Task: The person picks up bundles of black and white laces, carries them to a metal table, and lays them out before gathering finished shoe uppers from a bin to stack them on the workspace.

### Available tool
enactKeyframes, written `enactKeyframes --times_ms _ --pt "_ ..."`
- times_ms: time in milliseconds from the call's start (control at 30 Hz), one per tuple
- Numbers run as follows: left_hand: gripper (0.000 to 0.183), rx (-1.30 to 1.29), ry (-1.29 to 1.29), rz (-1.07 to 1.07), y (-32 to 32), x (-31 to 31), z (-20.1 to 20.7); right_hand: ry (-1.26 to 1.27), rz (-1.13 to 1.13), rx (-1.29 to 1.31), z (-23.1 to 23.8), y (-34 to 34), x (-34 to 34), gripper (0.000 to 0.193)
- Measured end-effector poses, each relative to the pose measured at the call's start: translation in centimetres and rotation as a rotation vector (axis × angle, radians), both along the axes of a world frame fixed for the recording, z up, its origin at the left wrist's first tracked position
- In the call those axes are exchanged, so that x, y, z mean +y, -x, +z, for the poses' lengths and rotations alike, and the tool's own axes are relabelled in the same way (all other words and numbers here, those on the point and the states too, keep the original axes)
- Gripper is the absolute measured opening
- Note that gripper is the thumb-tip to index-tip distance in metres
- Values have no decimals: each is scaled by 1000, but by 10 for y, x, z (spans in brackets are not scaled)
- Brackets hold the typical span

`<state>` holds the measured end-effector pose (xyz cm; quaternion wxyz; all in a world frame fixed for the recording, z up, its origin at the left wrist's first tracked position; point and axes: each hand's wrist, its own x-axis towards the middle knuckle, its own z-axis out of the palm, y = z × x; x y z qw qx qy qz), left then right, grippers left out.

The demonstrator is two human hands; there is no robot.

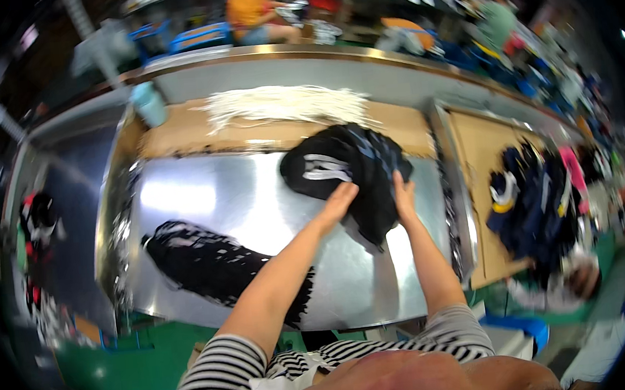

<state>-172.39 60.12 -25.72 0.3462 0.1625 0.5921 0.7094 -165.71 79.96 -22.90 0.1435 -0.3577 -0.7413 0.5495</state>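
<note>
A stack of black fabric pieces (371, 190), shaped like caps, is between my two hands over the right part of a shiny metal worktop (252, 189). White lettering shows on its left face, and bluish patches mark its upper layers. My left hand (339, 201) presses on the stack's near left side, its fingers partly hidden by the cloth. Against the right side lies my right hand (404, 198), fingers pointing away from me. A long black bundle with white flecks (207, 260) rests on the metal to the left, partly behind my left forearm.
White cords (286, 104) lie spread on a brown board along the back, with a light blue bottle (148, 105) at its left end. Raised metal edges flank the worktop. Dark garments (532, 198) are piled at right. People sit beyond the far ledge.
</note>
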Motion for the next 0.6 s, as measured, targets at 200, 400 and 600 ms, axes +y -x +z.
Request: enactKeyframes --times_ms 200,400,600 --pt "40 346 -24 240 -33 -19 24 20 -141 -47 -30 11 38 111" --pt "28 137 76 249 -186 -193 32 -391 -269 383 11 -3 61 73" --pt "25 163 302 848 -411 -343 47 55 84 718 139 -21 -50 42"
